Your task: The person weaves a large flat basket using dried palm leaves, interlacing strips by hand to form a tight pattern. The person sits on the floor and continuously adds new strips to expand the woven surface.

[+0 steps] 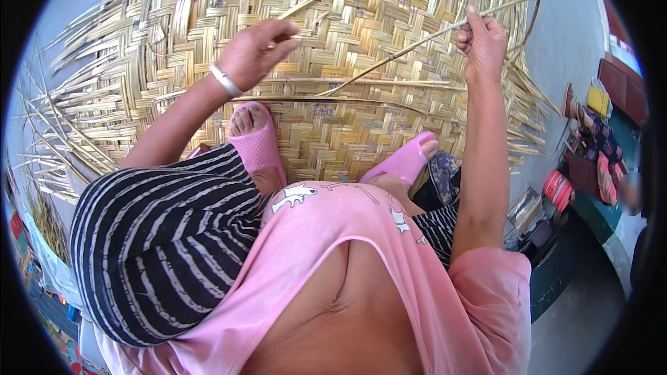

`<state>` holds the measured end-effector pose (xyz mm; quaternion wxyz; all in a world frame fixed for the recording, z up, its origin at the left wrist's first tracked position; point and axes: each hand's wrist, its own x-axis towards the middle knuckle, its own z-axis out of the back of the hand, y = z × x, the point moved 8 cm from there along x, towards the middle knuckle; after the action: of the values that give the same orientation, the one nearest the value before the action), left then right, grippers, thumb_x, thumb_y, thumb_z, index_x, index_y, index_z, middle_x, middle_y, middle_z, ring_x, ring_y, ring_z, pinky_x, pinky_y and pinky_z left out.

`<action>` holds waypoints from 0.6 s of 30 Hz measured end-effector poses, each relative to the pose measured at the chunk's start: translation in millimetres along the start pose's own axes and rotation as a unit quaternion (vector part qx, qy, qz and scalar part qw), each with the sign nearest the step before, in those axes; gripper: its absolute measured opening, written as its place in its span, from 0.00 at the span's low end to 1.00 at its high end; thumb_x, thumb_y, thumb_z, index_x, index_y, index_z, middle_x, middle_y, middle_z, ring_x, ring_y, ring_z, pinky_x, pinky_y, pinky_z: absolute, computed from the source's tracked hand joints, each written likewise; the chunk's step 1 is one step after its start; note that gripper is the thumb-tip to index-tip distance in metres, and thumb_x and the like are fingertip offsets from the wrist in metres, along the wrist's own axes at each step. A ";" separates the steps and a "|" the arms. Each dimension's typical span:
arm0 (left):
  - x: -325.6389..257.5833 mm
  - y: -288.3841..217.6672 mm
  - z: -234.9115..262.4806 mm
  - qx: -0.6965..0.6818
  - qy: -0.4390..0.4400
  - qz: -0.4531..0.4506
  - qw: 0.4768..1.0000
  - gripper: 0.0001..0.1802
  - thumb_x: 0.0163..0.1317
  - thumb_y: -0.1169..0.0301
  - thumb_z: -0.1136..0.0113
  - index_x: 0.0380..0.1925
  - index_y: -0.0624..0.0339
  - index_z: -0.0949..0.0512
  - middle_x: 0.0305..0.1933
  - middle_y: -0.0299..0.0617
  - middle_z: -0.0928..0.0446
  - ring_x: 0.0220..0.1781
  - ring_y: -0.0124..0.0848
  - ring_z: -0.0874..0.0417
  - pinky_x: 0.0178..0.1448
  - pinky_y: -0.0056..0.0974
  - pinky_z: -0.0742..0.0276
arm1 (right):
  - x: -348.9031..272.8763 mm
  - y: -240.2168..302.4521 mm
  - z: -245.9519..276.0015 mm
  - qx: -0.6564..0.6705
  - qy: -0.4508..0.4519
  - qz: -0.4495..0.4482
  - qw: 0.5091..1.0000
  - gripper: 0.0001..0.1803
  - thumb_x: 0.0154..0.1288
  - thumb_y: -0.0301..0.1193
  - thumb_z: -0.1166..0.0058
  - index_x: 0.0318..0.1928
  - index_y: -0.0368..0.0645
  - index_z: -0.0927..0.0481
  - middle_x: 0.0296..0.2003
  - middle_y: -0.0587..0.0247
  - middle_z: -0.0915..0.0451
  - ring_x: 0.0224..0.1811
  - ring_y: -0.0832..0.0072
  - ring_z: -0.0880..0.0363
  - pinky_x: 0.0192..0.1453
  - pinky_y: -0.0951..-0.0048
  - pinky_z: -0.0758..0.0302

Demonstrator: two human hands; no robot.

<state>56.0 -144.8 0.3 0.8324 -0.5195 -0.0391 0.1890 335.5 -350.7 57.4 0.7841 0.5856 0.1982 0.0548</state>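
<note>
We see bright, even daylight, soft shadows, sharp centre focus, and strong fisheye bending toward black corners.

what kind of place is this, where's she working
Probably a home yard or small craft workspace. The person sits over a large woven bamboo mat spread on bare concrete floor, both hands pulling loose bamboo strips, with household clutter alongside.

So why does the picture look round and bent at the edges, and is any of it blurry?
Head view: a fisheye lens curves the woven mat toward a black rim. Daylight is even and soft, with no harsh glare. The left hand, right hand and its thin strip look sharp; things at the far right edge smear.
</note>
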 end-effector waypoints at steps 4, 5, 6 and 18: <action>23.8 -36.9 -23.2 -0.063 0.032 -0.033 0.997 0.18 0.64 0.64 0.47 0.50 0.62 0.27 0.45 0.46 0.24 0.47 0.33 0.22 0.49 0.34 0.25 | -14.2 58.4 -73.0 0.048 0.092 0.085 0.991 0.14 0.56 0.36 0.37 0.28 0.42 0.28 0.18 0.69 0.26 0.15 0.87 0.29 0.16 0.86 0.34; 27.8 -39.5 -26.7 -0.077 0.035 -0.048 0.995 0.20 0.64 0.63 0.48 0.52 0.63 0.28 0.46 0.47 0.24 0.48 0.33 0.22 0.51 0.35 0.26 | -19.0 66.9 -88.2 0.047 0.101 0.091 0.990 0.13 0.56 0.35 0.37 0.27 0.44 0.28 0.18 0.70 0.27 0.15 0.87 0.30 0.16 0.86 0.34; 31.5 -41.0 -29.8 -0.141 0.042 -0.053 0.988 0.20 0.65 0.63 0.48 0.52 0.65 0.28 0.46 0.46 0.23 0.48 0.32 0.22 0.53 0.34 0.27 | -24.2 74.2 -101.1 0.048 0.106 0.096 0.989 0.13 0.55 0.35 0.37 0.26 0.45 0.29 0.18 0.70 0.27 0.15 0.87 0.30 0.16 0.87 0.35; 39.6 -9.3 -45.4 -0.347 0.114 0.091 0.927 0.12 0.62 0.67 0.43 0.42 0.63 0.24 0.32 0.34 0.22 0.37 0.22 0.23 0.43 0.28 0.26 | -30.1 81.0 -159.2 0.105 0.202 0.092 0.969 0.08 0.59 0.34 0.41 0.32 0.44 0.25 0.22 0.70 0.24 0.19 0.85 0.28 0.22 0.85 0.30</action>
<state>107.0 -172.9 -17.5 0.5785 -0.7950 0.0401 0.1779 260.1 -192.5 103.5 0.6534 0.6572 0.3026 0.2227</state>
